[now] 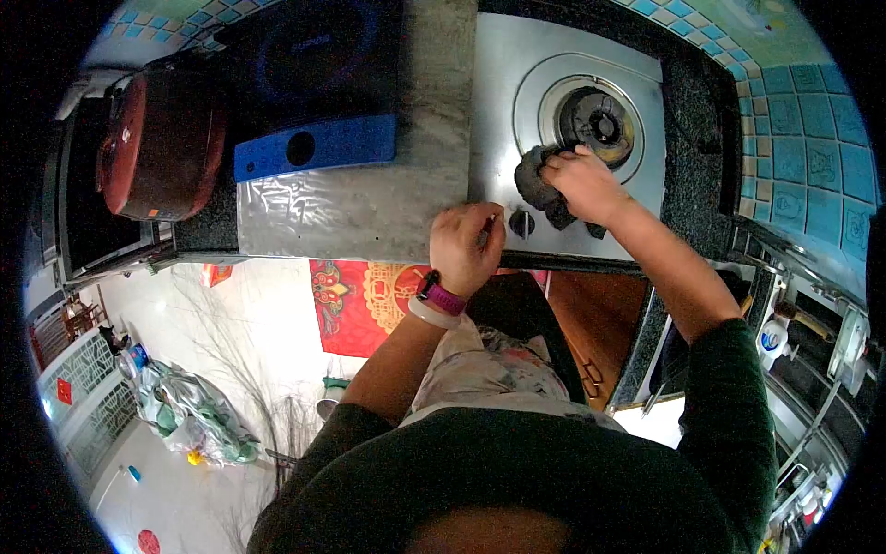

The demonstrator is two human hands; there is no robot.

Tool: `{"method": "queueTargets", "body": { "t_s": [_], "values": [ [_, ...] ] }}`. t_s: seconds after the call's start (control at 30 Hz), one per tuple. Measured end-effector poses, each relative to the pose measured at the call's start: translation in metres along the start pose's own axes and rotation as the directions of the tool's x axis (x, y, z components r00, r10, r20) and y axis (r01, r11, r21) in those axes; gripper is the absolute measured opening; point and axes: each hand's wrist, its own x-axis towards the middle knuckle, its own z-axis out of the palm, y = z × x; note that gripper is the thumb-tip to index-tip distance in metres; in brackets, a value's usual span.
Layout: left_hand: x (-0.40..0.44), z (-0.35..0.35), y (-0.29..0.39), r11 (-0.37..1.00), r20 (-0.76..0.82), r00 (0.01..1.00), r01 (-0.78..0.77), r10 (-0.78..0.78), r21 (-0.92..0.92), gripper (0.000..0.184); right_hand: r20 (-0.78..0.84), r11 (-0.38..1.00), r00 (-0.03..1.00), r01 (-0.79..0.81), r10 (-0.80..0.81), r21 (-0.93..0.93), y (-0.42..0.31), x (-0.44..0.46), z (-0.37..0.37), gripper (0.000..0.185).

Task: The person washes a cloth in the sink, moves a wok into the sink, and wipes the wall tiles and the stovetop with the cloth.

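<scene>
A dark grey cloth [538,185] lies bunched on the steel gas stove [503,92], just at the near left side of the round burner [602,125]. My right hand [586,185] grips this cloth, fingers pressed into it. Its lower end hangs toward the stove's front edge, beside a black knob [521,223]. My left hand [468,245], with a purple-banded watch [440,294] on the wrist, rests at the counter's front edge left of the knob. Its fingers are curled in, and whether they hold anything is hidden.
Left of the stove are a grey board [351,217], a black cooktop with a blue control strip [314,148] and a dark red pot [166,143]. Blue tiles [821,157] line the right wall. A dish rack [821,369] stands at right.
</scene>
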Motion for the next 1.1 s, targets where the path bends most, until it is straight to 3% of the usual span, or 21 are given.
{"method": "queueTargets", "body": {
  "t_s": [0.1, 0.2, 0.27, 0.33, 0.4, 0.5, 0.57, 0.6, 0.67, 0.7, 0.87, 0.93, 0.97, 1.03, 1.07, 1.1],
  "values": [
    [0.003, 0.001, 0.001, 1.000, -0.032, 0.999, -0.021, 0.021, 0.005, 0.015, -0.059, 1.000, 0.998, 0.008, -0.007, 0.010, -0.003, 0.009, 0.000, 0.023],
    [0.006, 0.002, 0.002, 0.999, -0.055, 0.998, -0.032, 0.032, 0.001, 0.014, -0.220, 0.971, 0.959, -0.137, 0.180, 0.197, -0.002, 0.039, -0.001, 0.025],
    [0.005, 0.001, 0.004, 1.000, -0.039, 0.999, -0.020, 0.019, -0.006, 0.014, -0.268, 0.932, 0.895, -0.323, 0.358, 0.166, 0.005, 0.076, -0.001, 0.026],
    [0.005, 0.001, 0.004, 1.000, -0.030, 0.999, -0.017, 0.017, 0.001, 0.015, -0.411, 0.855, 0.752, -0.486, 0.515, 0.181, 0.020, 0.107, 0.003, 0.025],
    [-0.001, 0.003, 0.000, 1.000, -0.024, 1.000, -0.020, 0.020, 0.008, 0.016, -0.256, 0.747, 0.704, -0.594, 0.662, 0.298, 0.042, 0.125, -0.024, 0.025],
    [-0.001, 0.001, -0.001, 1.000, -0.030, 0.999, -0.021, 0.021, 0.017, 0.017, -0.242, 0.723, 0.683, -0.623, 0.689, 0.299, 0.051, 0.127, -0.025, 0.024],
    [0.002, 0.002, 0.002, 0.999, -0.039, 0.999, -0.034, 0.035, 0.010, 0.016, -0.106, 0.813, 0.808, -0.564, 0.579, 0.142, 0.033, 0.113, -0.019, 0.019],
    [0.003, 0.003, 0.001, 1.000, -0.034, 0.999, -0.015, 0.015, -0.001, 0.017, -0.108, 0.902, 0.895, -0.425, 0.432, 0.080, 0.018, 0.099, -0.006, 0.017],
    [0.000, 0.002, 0.001, 1.000, -0.022, 1.000, 0.009, -0.010, -0.014, 0.017, -0.320, 0.989, 0.937, -0.148, 0.140, -0.002, -0.002, 0.057, 0.016, 0.015],
    [-0.001, 0.002, 0.000, 1.000, -0.024, 1.000, 0.001, -0.001, 0.005, 0.016, -0.210, 0.991, 0.969, -0.124, 0.132, 0.051, -0.006, 0.042, 0.010, 0.019],
    [0.002, 0.000, 0.003, 1.000, -0.024, 1.000, 0.019, -0.019, 0.013, 0.014, -0.086, 0.988, 0.990, -0.099, 0.109, 0.122, -0.002, 0.036, 0.000, 0.030],
    [0.002, 0.001, 0.006, 0.999, -0.007, 0.999, 0.032, -0.032, 0.032, 0.015, -0.184, 0.955, 0.941, -0.261, 0.284, 0.140, -0.001, 0.054, 0.000, 0.036],
    [0.002, 0.002, 0.005, 0.999, -0.010, 0.999, 0.033, -0.033, 0.032, 0.015, -0.124, 0.923, 0.923, -0.342, 0.366, 0.178, 0.004, 0.071, -0.004, 0.034],
    [-0.001, 0.001, 0.002, 0.999, 0.024, 0.999, 0.026, -0.026, 0.023, 0.017, -0.112, 0.817, 0.816, -0.541, 0.568, 0.201, 0.014, 0.100, -0.014, 0.031],
    [-0.004, 0.001, 0.002, 0.999, 0.035, 0.999, 0.028, -0.029, 0.026, 0.017, -0.212, 0.796, 0.768, -0.569, 0.604, 0.207, 0.027, 0.111, -0.014, 0.029],
    [-0.001, 0.003, 0.000, 0.999, 0.005, 1.000, -0.005, 0.005, 0.032, 0.017, -0.127, 0.695, 0.689, -0.673, 0.714, 0.253, 0.040, 0.125, -0.019, 0.027]
  ]
}}
